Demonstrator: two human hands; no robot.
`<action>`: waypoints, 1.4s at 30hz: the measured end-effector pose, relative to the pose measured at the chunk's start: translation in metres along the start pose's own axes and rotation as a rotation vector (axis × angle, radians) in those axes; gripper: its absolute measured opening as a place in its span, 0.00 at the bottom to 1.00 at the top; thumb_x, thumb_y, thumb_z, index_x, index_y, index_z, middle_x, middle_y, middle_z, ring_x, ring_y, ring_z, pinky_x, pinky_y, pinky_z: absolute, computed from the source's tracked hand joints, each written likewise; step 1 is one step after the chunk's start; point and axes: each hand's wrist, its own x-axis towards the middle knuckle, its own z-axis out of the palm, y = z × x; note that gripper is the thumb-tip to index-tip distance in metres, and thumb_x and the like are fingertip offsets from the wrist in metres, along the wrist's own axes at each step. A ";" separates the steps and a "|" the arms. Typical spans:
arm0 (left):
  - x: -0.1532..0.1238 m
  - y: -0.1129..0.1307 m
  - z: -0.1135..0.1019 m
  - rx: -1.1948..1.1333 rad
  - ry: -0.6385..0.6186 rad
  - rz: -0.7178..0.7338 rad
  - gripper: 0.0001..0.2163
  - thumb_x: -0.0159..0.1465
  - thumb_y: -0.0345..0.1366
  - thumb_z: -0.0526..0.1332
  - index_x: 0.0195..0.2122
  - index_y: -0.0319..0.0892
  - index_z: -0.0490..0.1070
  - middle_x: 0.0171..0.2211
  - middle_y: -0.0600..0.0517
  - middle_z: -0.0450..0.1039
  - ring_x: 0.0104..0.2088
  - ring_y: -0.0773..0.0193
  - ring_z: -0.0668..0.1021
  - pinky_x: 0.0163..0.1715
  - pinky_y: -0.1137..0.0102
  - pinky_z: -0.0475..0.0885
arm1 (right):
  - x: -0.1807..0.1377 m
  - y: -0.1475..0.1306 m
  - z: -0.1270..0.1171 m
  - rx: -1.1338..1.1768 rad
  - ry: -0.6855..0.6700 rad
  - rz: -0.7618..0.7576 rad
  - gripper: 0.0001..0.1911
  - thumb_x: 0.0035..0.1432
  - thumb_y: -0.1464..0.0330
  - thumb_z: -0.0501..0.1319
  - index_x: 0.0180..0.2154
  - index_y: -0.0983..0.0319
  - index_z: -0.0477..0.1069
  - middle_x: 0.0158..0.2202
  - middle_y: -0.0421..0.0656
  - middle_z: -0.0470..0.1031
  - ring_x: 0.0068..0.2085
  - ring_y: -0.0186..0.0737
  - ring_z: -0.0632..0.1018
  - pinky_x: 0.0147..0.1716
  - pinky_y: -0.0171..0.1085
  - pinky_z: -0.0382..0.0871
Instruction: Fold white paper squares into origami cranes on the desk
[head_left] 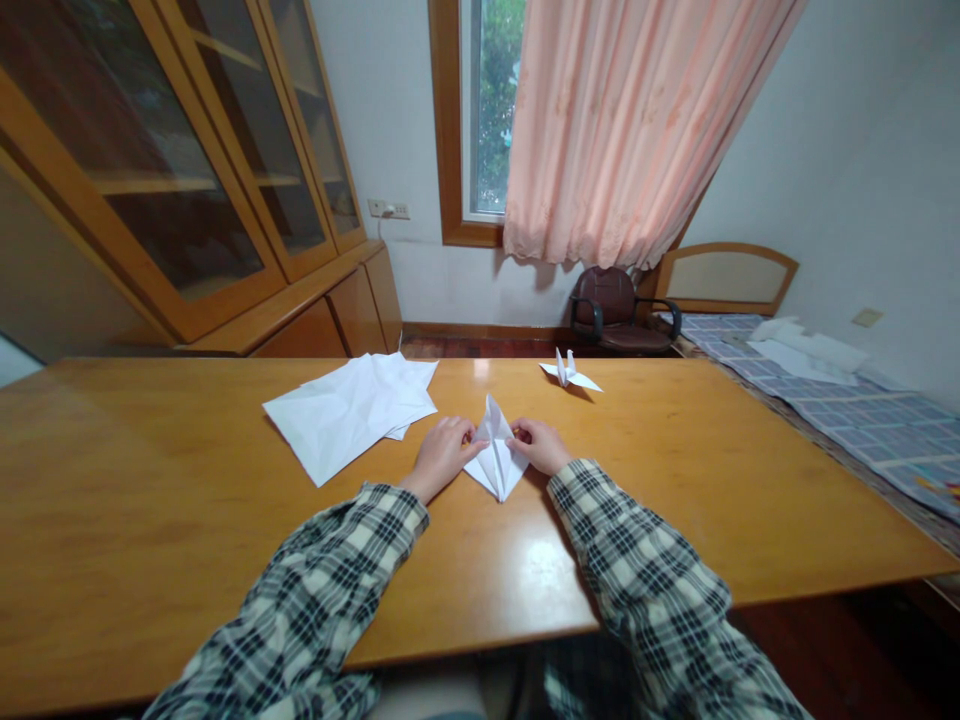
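Note:
A partly folded piece of white origami paper point(498, 468) lies on the wooden table, diamond-shaped, with a raised point at its far end and a crease line down the middle. My left hand point(444, 452) pinches its left edge between thumb and fingers. On the opposite side, my right hand point(541, 446) grips the right edge the same way. Both thumbs rest on top of the paper near the central crease. Beyond my right hand stands a finished white paper crane point(570, 374) with spread wings.
Several creased white sheets point(349, 410) are piled to the left on the table point(652, 520). Past the far edge are a dark red office chair point(616, 310), a pink curtain point(622, 130) and a glass-door cabinet point(289, 255). A bed point(840, 400) stands at the right.

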 end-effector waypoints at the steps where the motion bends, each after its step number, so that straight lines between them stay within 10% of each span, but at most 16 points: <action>1: 0.000 0.000 0.000 0.006 -0.003 0.000 0.12 0.61 0.46 0.58 0.28 0.42 0.68 0.28 0.51 0.69 0.32 0.60 0.69 0.31 0.68 0.60 | 0.000 0.000 0.000 -0.006 0.000 -0.001 0.09 0.53 0.66 0.62 0.38 0.60 0.74 0.28 0.38 0.74 0.30 0.35 0.71 0.30 0.32 0.58; 31: 0.001 0.004 -0.002 -0.079 -0.046 0.050 0.11 0.60 0.44 0.58 0.29 0.42 0.70 0.29 0.51 0.67 0.33 0.61 0.69 0.32 0.69 0.61 | -0.003 -0.009 -0.001 -0.103 0.003 0.020 0.05 0.53 0.65 0.62 0.30 0.60 0.71 0.28 0.39 0.73 0.31 0.34 0.70 0.30 0.33 0.55; 42: 0.001 -0.005 -0.009 -0.461 -0.191 0.156 0.20 0.66 0.48 0.49 0.48 0.43 0.72 0.35 0.49 0.70 0.38 0.60 0.71 0.41 0.68 0.65 | -0.002 -0.006 0.000 -0.093 -0.009 -0.042 0.06 0.53 0.66 0.62 0.27 0.61 0.71 0.26 0.38 0.72 0.30 0.34 0.69 0.30 0.32 0.54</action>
